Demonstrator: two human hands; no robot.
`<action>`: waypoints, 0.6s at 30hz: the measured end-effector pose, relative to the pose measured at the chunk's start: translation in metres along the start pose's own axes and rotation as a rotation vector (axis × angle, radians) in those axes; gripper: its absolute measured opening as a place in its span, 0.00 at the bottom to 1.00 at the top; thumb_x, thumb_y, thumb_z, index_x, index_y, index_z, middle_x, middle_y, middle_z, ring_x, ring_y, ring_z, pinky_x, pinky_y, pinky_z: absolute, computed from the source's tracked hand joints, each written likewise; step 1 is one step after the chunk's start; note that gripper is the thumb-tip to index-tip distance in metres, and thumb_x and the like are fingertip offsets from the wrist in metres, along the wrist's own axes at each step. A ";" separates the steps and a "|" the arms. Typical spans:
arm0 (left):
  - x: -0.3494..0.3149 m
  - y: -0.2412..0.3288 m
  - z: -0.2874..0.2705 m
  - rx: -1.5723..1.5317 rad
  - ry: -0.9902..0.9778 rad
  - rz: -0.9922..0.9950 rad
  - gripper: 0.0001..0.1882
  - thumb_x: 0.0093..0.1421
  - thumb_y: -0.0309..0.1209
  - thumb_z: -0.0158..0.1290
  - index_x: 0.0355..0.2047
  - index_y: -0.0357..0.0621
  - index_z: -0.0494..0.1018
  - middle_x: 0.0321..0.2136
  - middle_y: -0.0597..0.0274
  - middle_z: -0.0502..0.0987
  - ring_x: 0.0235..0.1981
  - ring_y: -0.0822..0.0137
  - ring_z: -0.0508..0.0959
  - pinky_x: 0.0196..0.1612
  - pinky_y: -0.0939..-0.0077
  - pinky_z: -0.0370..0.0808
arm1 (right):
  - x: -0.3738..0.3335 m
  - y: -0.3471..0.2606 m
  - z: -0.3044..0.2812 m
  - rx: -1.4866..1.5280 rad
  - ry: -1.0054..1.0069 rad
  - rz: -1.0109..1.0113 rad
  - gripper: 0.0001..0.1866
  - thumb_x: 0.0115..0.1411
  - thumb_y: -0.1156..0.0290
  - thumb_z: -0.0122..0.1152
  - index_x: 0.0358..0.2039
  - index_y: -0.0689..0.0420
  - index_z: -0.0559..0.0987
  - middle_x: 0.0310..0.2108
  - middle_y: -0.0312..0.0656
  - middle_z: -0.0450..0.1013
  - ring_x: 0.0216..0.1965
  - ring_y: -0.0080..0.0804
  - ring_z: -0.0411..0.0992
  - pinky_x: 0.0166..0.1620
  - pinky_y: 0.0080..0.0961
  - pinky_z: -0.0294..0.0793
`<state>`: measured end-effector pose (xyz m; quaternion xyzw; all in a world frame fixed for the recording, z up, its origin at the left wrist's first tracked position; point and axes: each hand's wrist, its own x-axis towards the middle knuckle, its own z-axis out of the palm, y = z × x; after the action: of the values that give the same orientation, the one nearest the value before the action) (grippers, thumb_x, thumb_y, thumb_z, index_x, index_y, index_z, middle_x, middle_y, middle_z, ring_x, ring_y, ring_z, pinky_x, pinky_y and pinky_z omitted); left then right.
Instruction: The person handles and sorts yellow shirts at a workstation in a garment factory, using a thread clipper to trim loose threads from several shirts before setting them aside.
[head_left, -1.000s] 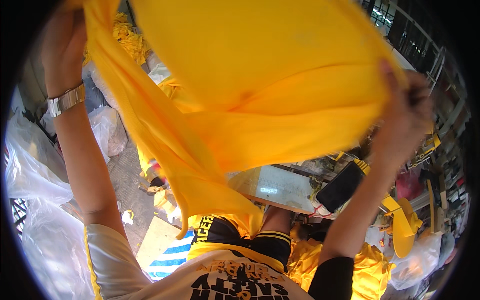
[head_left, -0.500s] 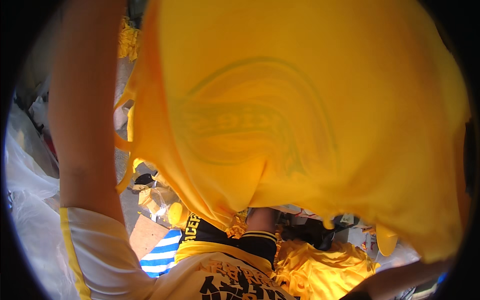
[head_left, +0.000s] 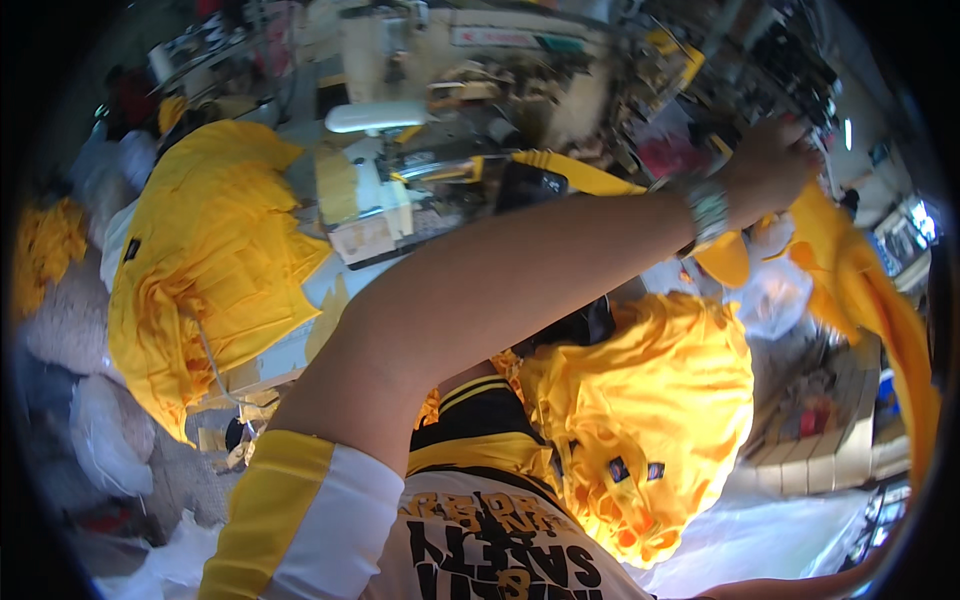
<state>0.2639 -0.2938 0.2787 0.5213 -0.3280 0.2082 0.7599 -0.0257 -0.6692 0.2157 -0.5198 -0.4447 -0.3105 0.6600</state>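
My left arm crosses the view to the right, a patterned band at its wrist. My left hand is somewhat blurred, its fingers curled closed at the upper end of a yellow shirt. The shirt hangs bunched from there down along the right rim. Only part of my right forearm shows at the lower right; that hand is out of view. Below my left arm, beside my lap, lies a heap of yellow garments with small dark labels.
A sewing machine stands on the table ahead, blurred. Another pile of yellow garments drapes over the table's left side. Clear plastic bags lie at the left. Cardboard boxes stand at the right.
The yellow shirt, spread wide before me earlier, has swung to the right and bunched up. My left arm has moved across to the right. The table and sewing machine have come into view.
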 end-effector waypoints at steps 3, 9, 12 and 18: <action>-0.075 -0.050 -0.024 0.219 -0.176 -0.189 0.08 0.60 0.24 0.46 0.27 0.35 0.73 0.25 0.54 0.77 0.29 0.61 0.78 0.35 0.68 0.72 | -0.018 -0.057 -0.042 -0.026 0.024 0.074 0.13 0.52 0.58 0.66 0.32 0.50 0.76 0.34 0.37 0.66 0.33 0.28 0.61 0.33 0.27 0.60; -0.245 -0.102 -0.094 0.212 -0.222 -0.365 0.09 0.68 0.29 0.42 0.41 0.39 0.71 0.35 0.64 0.76 0.36 0.78 0.74 0.38 0.82 0.72 | -0.001 -0.063 -0.127 -0.077 0.080 0.167 0.14 0.51 0.55 0.68 0.28 0.49 0.77 0.31 0.35 0.65 0.28 0.25 0.58 0.30 0.25 0.57; -0.285 -0.091 -0.131 0.394 -0.014 -0.411 0.08 0.66 0.25 0.44 0.44 0.41 0.70 0.37 0.62 0.74 0.37 0.72 0.76 0.41 0.78 0.74 | 0.076 0.073 -0.053 -0.066 -0.260 0.193 0.19 0.49 0.49 0.70 0.29 0.49 0.77 0.29 0.34 0.67 0.20 0.22 0.59 0.25 0.22 0.58; -0.309 0.033 -0.188 0.706 0.239 -0.218 0.17 0.60 0.15 0.50 0.49 0.38 0.70 0.42 0.56 0.75 0.34 0.68 0.79 0.39 0.77 0.74 | 0.116 0.312 0.276 0.107 -1.345 0.436 0.27 0.44 0.63 0.75 0.42 0.67 0.79 0.30 0.44 0.78 0.31 0.36 0.77 0.32 0.25 0.75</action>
<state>0.0797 -0.0993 0.0339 0.7545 -0.0878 0.2856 0.5843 0.2216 -0.3144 0.2106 -0.6430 -0.6562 0.2395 0.3139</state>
